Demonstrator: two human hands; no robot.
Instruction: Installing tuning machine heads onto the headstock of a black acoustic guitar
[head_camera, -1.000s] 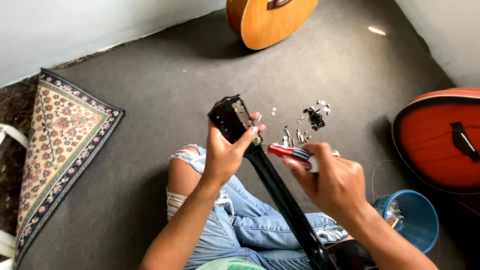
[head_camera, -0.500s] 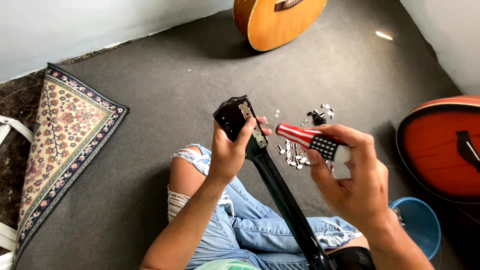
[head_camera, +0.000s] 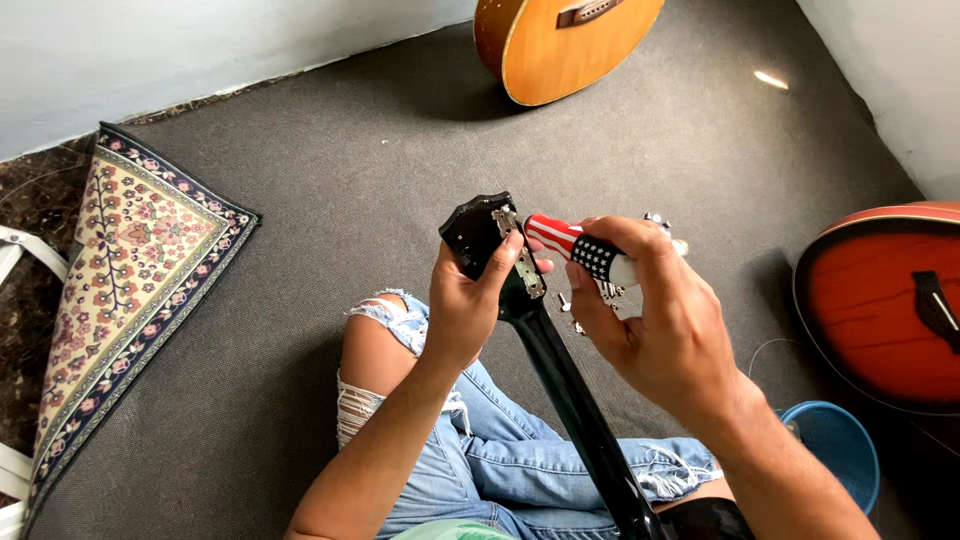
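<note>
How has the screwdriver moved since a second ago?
Yes. The screwdriver has swung up and left: earlier it lay right of the black headstock, level with its base; now its tip end meets the tuner plate, held in the right hand.

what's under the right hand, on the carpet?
Small metal parts show on the grey carpet beside the right hand; any directly beneath it are hidden.

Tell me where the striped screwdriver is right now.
The screwdriver sits centre-frame in the right hand, its tip against the black guitar headstock that the left hand grips.
</note>
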